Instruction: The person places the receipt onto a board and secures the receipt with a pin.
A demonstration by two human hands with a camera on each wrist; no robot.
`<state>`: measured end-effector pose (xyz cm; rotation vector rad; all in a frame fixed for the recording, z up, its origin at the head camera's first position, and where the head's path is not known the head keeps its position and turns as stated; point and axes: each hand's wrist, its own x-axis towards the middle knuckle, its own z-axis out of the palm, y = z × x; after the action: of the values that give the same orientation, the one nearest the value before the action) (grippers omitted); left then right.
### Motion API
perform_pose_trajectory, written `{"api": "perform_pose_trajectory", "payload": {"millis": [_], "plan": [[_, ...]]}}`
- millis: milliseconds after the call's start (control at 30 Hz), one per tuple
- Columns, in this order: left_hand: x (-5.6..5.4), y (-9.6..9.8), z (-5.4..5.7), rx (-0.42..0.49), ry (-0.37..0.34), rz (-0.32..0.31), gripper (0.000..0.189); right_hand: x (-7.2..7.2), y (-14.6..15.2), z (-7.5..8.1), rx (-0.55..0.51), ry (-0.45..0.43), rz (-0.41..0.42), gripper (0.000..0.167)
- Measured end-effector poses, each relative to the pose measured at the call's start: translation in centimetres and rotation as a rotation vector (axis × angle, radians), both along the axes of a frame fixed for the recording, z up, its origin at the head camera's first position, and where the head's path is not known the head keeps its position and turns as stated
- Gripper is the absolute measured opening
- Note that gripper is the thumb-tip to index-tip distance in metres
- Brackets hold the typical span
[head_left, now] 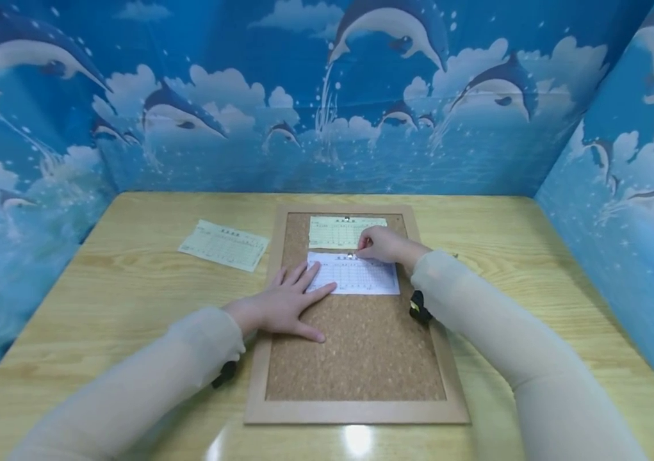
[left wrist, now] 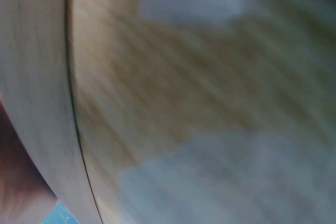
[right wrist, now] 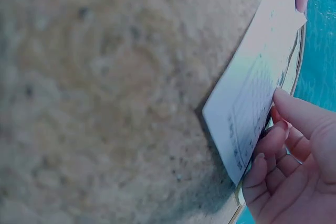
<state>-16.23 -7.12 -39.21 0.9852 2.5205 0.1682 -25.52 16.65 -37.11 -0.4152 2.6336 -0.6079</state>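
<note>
A white printed form lies on the cork board, just below a pale green form that has a small shiny pin at its top edge. My left hand rests with fingers spread over the board's left frame and the white form's left side. At the top edge of the white form, my right hand has curled fingers and pinches a small shiny pin, partly hidden by the fingertips. The right wrist view shows the thumb and fingers of this hand close against the form's edge.
Another pale green form lies on the wooden table, left of the board. A small metallic piece sits by the right sleeve. Dolphin-printed cloth stands behind and at both sides. The left wrist view is blurred.
</note>
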Motion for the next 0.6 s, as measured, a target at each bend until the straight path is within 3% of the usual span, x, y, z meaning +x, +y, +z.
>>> {"api": "perform_pose_trajectory", "payload": {"millis": [600], "plan": [[-0.01, 0.05, 0.22, 0.050, 0.007, -0.011, 0.096, -0.08, 0.31, -0.19, -0.041, -0.011, -0.035, 0.014]]}}
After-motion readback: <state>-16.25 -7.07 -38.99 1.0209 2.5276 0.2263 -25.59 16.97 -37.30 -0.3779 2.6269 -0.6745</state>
